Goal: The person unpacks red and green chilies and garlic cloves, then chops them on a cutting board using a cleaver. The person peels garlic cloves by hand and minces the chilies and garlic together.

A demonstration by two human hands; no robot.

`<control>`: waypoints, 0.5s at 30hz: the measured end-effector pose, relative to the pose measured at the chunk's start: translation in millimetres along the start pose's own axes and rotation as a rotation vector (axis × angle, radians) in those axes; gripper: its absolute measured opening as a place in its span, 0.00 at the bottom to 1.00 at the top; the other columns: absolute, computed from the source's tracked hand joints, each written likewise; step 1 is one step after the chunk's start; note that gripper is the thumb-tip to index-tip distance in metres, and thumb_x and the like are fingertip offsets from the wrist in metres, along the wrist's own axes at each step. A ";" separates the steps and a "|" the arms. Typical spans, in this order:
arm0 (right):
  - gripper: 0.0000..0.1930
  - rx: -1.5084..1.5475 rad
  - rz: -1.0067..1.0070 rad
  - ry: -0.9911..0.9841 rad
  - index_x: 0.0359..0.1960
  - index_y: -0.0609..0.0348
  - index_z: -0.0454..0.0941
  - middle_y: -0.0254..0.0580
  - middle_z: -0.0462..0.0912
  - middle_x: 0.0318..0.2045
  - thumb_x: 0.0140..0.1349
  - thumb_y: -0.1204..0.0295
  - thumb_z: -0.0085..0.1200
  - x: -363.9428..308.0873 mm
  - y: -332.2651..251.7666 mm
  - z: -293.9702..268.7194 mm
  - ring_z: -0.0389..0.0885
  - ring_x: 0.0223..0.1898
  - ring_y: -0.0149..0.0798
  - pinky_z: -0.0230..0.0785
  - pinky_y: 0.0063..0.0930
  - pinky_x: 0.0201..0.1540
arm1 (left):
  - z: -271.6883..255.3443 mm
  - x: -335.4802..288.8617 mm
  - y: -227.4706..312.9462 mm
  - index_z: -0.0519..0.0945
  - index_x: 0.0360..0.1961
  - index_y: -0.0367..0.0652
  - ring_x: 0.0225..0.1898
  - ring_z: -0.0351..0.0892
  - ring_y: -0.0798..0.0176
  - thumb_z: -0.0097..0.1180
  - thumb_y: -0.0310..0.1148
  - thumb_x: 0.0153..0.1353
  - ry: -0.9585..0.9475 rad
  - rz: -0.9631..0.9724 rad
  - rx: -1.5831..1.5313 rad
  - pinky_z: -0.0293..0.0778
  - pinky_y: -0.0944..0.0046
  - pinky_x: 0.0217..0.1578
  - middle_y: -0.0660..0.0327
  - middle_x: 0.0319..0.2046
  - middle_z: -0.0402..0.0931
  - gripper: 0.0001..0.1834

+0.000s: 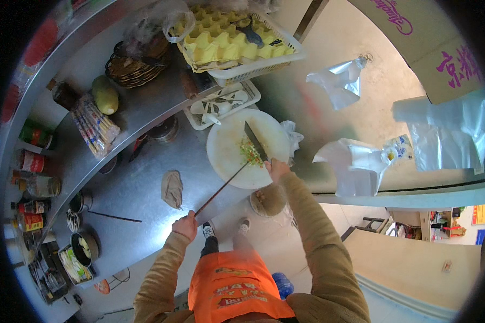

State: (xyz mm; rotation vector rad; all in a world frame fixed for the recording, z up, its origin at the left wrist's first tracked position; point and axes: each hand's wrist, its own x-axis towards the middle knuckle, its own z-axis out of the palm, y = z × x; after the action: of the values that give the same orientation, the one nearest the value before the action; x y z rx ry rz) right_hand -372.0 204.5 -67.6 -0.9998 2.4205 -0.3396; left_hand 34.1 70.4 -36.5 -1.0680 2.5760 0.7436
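Note:
My right hand (276,170) is closed round the handle of a kitchen knife (256,142), whose wide dark blade lies over the round white cutting board (224,141). Beside the blade is a small heap of finely chopped green and red vegetables (248,153). My left hand (185,226), low over the front of the metal counter, grips a long thin brown stick (221,189). That stick slants up to the right, and its far tip reaches the chopped pieces.
A crumpled grey-brown cloth (172,189) lies on the metal counter (140,183). Behind the board stands a white basket of ladles and spoons (221,105). Yellow egg trays (231,40) fill a basket above. Bottles (40,187) and a dark pot (84,249) line the left.

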 end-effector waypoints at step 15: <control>0.28 0.067 0.090 0.011 0.51 0.69 0.74 0.69 0.81 0.43 0.73 0.51 0.40 -5.7 -34.0 19.9 0.79 0.49 0.67 0.70 0.55 0.55 | -12.3 19.7 -5.4 0.71 0.44 0.45 0.33 0.83 0.35 0.49 0.37 0.65 0.078 -0.082 0.008 0.78 0.37 0.36 0.44 0.29 0.83 0.10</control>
State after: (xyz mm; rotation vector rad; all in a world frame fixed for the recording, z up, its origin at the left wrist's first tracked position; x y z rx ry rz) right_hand -337.9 184.0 -68.8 -0.8590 2.4385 -0.3925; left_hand 23.7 49.0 -36.3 -1.2156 2.5793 0.6837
